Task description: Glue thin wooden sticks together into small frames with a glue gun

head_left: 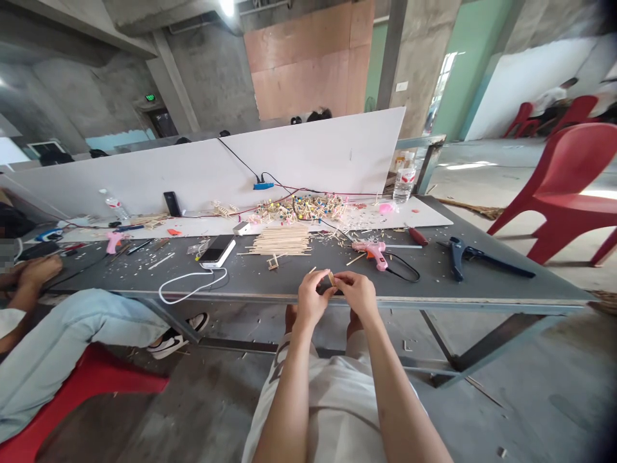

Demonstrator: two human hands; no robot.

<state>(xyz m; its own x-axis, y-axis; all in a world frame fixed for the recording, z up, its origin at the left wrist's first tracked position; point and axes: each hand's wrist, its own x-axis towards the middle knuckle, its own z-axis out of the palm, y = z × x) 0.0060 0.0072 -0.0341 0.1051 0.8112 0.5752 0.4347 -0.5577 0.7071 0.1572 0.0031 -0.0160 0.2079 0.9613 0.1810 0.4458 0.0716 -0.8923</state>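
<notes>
- Short pale wooden stick piece is held in the air just over the near edge of the long grey table, between the two hands.
- Left hand is curled nearly closed, its thumb and forefinger pinching the piece's left side.
- Right hand is curled the same way, its fingertips pinching the right side; the two hands almost touch.
- Beyond the hands lie a loose bundle of thin wooden sticks and a small stick-built frame.
- To the right of the bundle lies a pink hot-glue gun, and further right a dark blue long-handled tool.
- To the left of the bundle, a dark phone on a white power bank trails a looped white cable.
- At the far left, another person in pale blue jeans rests a hand on the table.
</notes>
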